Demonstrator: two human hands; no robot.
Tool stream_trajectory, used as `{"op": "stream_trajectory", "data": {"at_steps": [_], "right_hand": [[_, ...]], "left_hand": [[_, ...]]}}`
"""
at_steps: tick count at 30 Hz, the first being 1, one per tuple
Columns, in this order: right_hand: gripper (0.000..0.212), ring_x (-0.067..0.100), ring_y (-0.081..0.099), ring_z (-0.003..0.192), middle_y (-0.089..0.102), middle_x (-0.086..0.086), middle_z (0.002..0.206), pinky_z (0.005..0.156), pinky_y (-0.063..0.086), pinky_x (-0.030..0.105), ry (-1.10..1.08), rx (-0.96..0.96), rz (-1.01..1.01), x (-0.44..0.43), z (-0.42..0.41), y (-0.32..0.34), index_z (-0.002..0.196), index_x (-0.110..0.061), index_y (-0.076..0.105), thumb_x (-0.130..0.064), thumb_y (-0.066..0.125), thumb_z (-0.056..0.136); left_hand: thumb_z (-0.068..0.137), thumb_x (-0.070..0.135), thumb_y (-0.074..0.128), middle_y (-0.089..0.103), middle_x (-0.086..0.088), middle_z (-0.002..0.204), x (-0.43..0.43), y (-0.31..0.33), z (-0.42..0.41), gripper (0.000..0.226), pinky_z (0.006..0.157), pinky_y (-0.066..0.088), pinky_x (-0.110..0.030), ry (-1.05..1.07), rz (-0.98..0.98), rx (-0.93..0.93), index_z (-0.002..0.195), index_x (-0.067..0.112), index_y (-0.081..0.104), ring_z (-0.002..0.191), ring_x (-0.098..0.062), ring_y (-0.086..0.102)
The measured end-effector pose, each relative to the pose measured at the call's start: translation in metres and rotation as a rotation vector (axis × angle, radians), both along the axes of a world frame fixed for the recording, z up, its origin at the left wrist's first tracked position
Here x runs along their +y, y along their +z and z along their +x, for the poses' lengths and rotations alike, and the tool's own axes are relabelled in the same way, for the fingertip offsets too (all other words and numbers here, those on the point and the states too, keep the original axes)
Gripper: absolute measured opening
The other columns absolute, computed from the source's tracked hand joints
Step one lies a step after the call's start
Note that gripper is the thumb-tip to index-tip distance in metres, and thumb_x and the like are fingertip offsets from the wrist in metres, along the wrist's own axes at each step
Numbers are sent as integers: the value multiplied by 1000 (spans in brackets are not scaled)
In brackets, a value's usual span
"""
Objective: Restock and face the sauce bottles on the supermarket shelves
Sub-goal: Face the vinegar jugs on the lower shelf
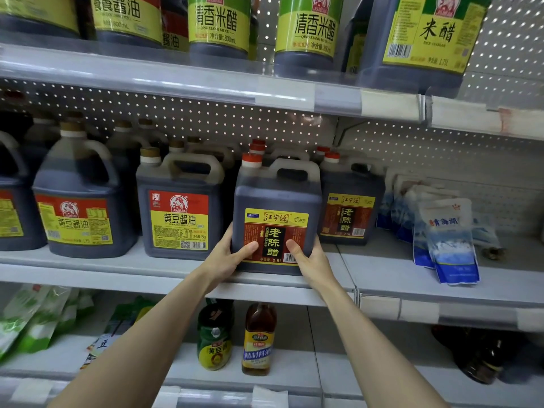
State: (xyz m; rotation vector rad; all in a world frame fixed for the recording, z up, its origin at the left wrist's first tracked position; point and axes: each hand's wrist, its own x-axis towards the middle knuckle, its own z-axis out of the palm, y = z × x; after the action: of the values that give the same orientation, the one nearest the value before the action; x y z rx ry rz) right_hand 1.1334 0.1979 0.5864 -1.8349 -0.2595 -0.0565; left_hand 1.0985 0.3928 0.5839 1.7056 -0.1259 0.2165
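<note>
Here, the left hand (228,256) and right hand (309,257) clasp 1 vinegar jug (276,213) at the middle shelf (382,275) edge; facing underway; next, likely squaring its label frontward.

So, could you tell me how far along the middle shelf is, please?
Done: the square soy sauce jug with red-and-yellow label faces front. In hand: left hand and right hand hold the red-capped dark vinegar jug at the shelf edge. Left: the matching vinegar jug beside it sits further back.
</note>
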Motion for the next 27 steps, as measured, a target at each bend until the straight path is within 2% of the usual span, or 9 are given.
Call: {"op": "stream_trajectory", "data": {"at_steps": [3, 8, 14, 18, 21, 24, 27], "right_hand": [[92, 20, 48, 129, 49, -1, 143, 102, 42, 33, -4, 6, -11, 1, -1, 1, 150, -26, 25, -63, 54, 71], [90, 20, 48, 130, 49, 0, 143, 103, 42, 34, 2, 11, -4, 0, -3, 2, 149, -25, 26, -60, 56, 72], [87, 18, 47, 130, 50, -2, 141, 105, 43, 35, 9, 34, 4, -1, -8, 9, 147, -25, 31, -59, 60, 72], [71, 12, 44, 129, 48, -5, 142, 103, 39, 27, 7, 31, 40, -4, -19, 13, 147, -23, 32, -42, 63, 86], [70, 13, 45, 131, 50, -4, 142, 108, 39, 32, -15, 28, 54, -5, -33, 18, 147, -24, 33, -39, 66, 87], [67, 10, 43, 131, 48, -3, 143, 102, 36, 22, -43, 39, 54, -4, -53, 24, 147, -19, 33, -33, 65, 89], [62, 6, 44, 125, 48, -7, 136, 88, 36, 3, -79, 39, 34, -1, -77, 29, 145, -12, 35, -27, 63, 92]], "left_hand": [[85, 31, 64, 62, 13, 122, 0, 0, 1, 60, 98, 45, -22, 5, 2, -1, 140, 25, 40, 112, -3, 59], [90, 24, 62, 61, 14, 121, -1, 1, -1, 54, 89, 46, -14, 5, 2, 8, 139, 26, 39, 110, 0, 58], [89, 22, 64, 60, 13, 119, 0, 10, -8, 56, 88, 47, -17, 20, 28, 36, 139, 24, 39, 109, -1, 57], [89, 22, 65, 54, 4, 133, 5, 16, -20, 66, 104, 43, -32, 25, 56, 59, 147, 21, 33, 124, -13, 50], [89, 23, 64, 48, -2, 140, 6, 24, -35, 71, 106, 41, -33, 40, 77, 67, 150, 17, 28, 126, -14, 47], [88, 27, 65, 47, -6, 143, 9, 27, -53, 70, 108, 40, -37, 72, 138, 61, 148, 12, 32, 130, -16, 45], [88, 30, 66, 52, -5, 135, 13, 25, -75, 61, 92, 46, -29, 71, 153, 78, 141, 13, 42, 114, -15, 54]]}}
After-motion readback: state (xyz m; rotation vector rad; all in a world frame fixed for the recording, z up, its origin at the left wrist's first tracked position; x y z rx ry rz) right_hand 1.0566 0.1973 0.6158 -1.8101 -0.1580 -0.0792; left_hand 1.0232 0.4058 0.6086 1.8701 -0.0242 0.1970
